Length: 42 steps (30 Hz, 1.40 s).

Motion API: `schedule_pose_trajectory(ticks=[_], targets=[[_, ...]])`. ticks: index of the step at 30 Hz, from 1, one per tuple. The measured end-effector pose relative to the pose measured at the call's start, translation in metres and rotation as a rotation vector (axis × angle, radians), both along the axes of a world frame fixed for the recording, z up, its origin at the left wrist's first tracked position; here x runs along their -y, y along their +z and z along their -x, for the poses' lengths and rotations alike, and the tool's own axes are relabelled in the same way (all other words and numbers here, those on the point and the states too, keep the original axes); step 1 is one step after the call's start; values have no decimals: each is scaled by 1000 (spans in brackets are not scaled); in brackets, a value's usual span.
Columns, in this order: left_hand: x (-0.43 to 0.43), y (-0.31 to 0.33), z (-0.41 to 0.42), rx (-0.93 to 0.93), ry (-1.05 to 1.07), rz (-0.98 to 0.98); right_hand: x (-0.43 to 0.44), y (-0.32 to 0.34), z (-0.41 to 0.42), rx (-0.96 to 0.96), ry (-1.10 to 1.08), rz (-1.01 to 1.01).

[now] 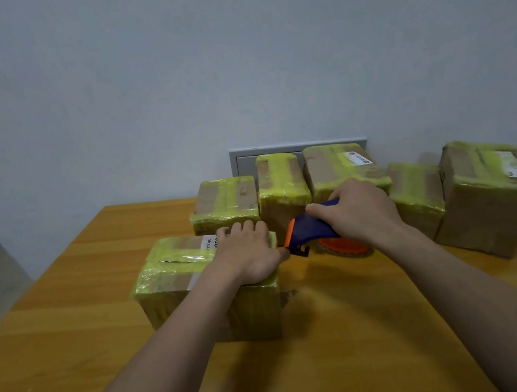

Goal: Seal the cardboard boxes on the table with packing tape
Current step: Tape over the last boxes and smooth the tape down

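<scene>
Pressing flat fingers on the right end of the box (pixel 175 269) at frame centre-left, the left hand (pixel 248 255) steadies it while the right hand (pixel 362 213) grips the tape dispenser (pixel 309 232) just beside it, nose pointing left at that edge.

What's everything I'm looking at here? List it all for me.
table: one, yellow-brown wood, across the foreground.
near box: one, brown under yellow-green tape, front centre of the table.
back boxes: five, brown with yellow-green tape, row along the far edge.
tape dispenser: one, blue and orange, just right of the near box.
wall panel: one, grey, behind the back boxes.
left hand: one, rests on the near box.
right hand: one, grips the tape dispenser.
</scene>
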<state>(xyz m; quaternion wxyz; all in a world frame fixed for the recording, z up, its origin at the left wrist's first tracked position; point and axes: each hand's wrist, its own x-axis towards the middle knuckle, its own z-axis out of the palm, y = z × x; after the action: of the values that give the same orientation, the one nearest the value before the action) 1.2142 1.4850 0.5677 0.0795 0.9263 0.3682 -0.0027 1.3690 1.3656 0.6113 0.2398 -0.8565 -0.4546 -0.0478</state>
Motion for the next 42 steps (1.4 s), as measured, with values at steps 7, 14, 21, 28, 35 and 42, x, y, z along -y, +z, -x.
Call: schedule_pose_trajectory(ticks=[7, 14, 21, 28, 35, 42], targets=[[4, 5, 7, 241, 54, 45, 4, 1, 1, -256, -50, -344], [0, 7, 62, 320, 227, -210, -14, -5, 30, -594, 26, -670], [-28, -2, 62, -98, 366, -3, -57, -7, 88, -1036, 94, -936], [-56, 9, 72, -165, 176, -64, -84, -27, 108, -1131, 36, -963], [-84, -7, 83, 15, 74, -120, -87, -35, 106, -1117, 44, -975], [-97, -2, 101, 459, 289, -93, -87, -34, 111, -1028, 124, -915]])
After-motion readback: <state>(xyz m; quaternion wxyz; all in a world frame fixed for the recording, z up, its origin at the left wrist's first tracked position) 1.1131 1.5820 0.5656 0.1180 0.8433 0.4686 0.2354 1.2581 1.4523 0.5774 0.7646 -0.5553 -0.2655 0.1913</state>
